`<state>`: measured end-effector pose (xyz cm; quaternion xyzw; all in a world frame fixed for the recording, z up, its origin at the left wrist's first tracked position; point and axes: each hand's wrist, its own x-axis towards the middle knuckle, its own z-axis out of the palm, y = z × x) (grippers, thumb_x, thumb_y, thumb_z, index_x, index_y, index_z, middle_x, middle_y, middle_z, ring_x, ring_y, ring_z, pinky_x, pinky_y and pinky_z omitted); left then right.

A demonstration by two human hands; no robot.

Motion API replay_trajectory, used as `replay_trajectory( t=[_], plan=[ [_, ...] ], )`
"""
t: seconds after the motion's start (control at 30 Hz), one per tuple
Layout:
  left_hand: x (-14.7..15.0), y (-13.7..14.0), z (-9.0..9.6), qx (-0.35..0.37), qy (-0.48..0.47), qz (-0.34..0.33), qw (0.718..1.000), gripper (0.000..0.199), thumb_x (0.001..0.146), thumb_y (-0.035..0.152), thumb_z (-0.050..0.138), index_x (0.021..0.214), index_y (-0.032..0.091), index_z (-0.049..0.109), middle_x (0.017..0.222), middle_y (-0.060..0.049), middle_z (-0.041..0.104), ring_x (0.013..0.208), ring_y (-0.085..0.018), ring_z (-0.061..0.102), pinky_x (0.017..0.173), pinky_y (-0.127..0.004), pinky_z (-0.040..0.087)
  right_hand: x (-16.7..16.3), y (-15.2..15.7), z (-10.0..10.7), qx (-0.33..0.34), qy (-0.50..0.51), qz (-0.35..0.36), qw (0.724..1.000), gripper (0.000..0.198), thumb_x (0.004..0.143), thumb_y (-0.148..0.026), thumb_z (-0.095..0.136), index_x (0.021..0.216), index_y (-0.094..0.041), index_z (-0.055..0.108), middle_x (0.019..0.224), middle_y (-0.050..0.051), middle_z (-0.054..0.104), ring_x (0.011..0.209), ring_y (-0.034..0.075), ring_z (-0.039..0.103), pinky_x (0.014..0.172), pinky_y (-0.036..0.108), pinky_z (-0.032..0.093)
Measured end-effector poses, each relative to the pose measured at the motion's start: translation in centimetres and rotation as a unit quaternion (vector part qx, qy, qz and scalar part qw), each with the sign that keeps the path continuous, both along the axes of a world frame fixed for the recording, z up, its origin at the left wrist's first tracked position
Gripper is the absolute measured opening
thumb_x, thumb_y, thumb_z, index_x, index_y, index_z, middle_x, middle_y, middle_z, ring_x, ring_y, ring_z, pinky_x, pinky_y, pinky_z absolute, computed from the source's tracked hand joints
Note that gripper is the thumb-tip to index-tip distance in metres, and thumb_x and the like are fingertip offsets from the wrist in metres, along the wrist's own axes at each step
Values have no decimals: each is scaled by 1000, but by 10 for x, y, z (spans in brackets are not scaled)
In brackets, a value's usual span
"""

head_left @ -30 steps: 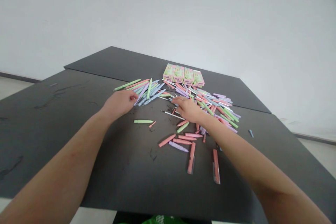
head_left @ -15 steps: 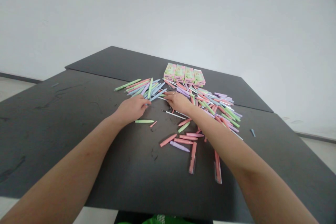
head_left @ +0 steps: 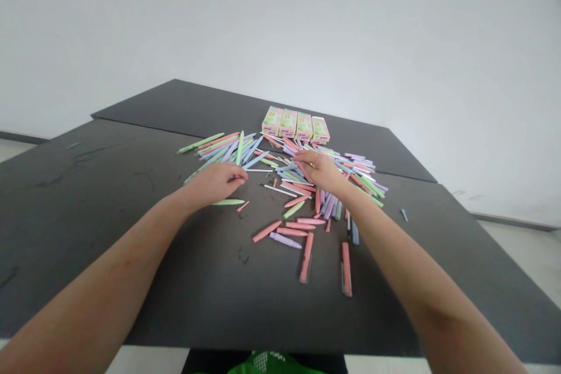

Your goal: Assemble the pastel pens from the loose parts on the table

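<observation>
Two hands apparently sifted pens point(head_left: 286, 241): left hand point(head_left: 214, 183) at the left pile point(head_left: 232, 148), right hand point(head_left: 323, 172) over the right pile point(head_left: 368, 184), whether fingers pinched anything unclear, the next pick calling for precision.

on table point(head_left: 193, 286): pen pile point(head_left: 230, 150) left | pen heap point(head_left: 328, 203) right | boxes point(head_left: 288, 123) in row behind heap

A dark table point(head_left: 175, 298), with a seam across its far part and dark streaks at left, carries two loose heaps of pastel pen barrels: a smaller left heap point(head_left: 256, 159) and a larger right heap point(head_left: 368, 185). Four pink-and-green boxes point(head_left: 288, 121) stand side by side at the far edge of the right heap. Nearer lie a purple barrel point(head_left: 286, 240) and two coral barrels with clear sleeves point(head_left: 346, 263); a small blue piece point(head_left: 404, 215) sits apart at right.
</observation>
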<state>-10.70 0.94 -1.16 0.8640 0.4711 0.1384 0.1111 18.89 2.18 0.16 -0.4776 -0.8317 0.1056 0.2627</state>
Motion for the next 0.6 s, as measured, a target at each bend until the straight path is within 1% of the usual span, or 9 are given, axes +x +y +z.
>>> replay_trajectory(
  t=[0.1, 0.2, 0.3, 0.37, 0.43, 0.53, 0.6],
  plan=[
    [4, 2, 0, -1, 11, 15, 1000, 32, 84, 33, 46, 97, 21, 72, 96, -5, 73, 86, -21, 64, 78, -28, 46, 18, -11, 4, -16, 31, -75, 997, 32, 82, -10, 47, 100, -16, 73, 108, 8, 71, 99, 21, 65, 89, 34, 49],
    [13, 3, 3, -4, 26, 22, 999, 32, 84, 33, 46, 100, 22, 72, 96, -5, 74, 85, -22, 65, 77, -29, 46, 24, -22, 4, -49, 11, -111, 993, 27, 79, -13, 52, 93, -18, 75, 96, 6, 73, 83, 20, 66, 78, 32, 50],
    [28, 0, 11, -10, 40, 19, 999, 31, 84, 32, 47, 100, 23, 72, 96, -5, 74, 86, -23, 66, 75, -29, 46, 23, -30, 2, -71, -49, -107, 991, 21, 77, -14, 56, 85, -18, 75, 87, 5, 73, 78, 19, 65, 73, 29, 48],
    [41, -2, 16, -12, 42, 22, 999, 32, 85, 30, 47, 101, 22, 72, 101, -7, 74, 91, -24, 66, 77, -30, 47, 23, -33, -1, -67, -104, -93, 988, 18, 78, -16, 58, 85, -17, 75, 85, 7, 73, 78, 20, 64, 71, 29, 46],
    [56, -2, 18, -4, 34, 15, 999, 32, 85, 27, 45, 102, 22, 72, 102, -7, 74, 92, -24, 67, 78, -30, 47, 24, -34, -5, -54, -151, -70, 985, 17, 80, -20, 58, 85, -17, 75, 85, 8, 72, 79, 21, 64, 70, 30, 45],
    [76, 1, 14, 14, -11, -7, 1000, 33, 85, 22, 43, 101, 21, 72, 103, -7, 73, 96, -24, 66, 83, -31, 47, 27, -34, -12, -45, -186, -34, 981, 18, 84, -23, 57, 83, -16, 73, 83, 8, 72, 80, 21, 63, 71, 30, 43],
    [87, 2, 8, 23, -64, -1, 998, 33, 85, 21, 44, 102, 19, 72, 103, -7, 73, 95, -24, 66, 83, -32, 48, 29, -34, -15, -40, -195, -22, 980, 18, 84, -23, 56, 83, -16, 73, 84, 8, 72, 81, 21, 63, 72, 29, 43]
  ],
)
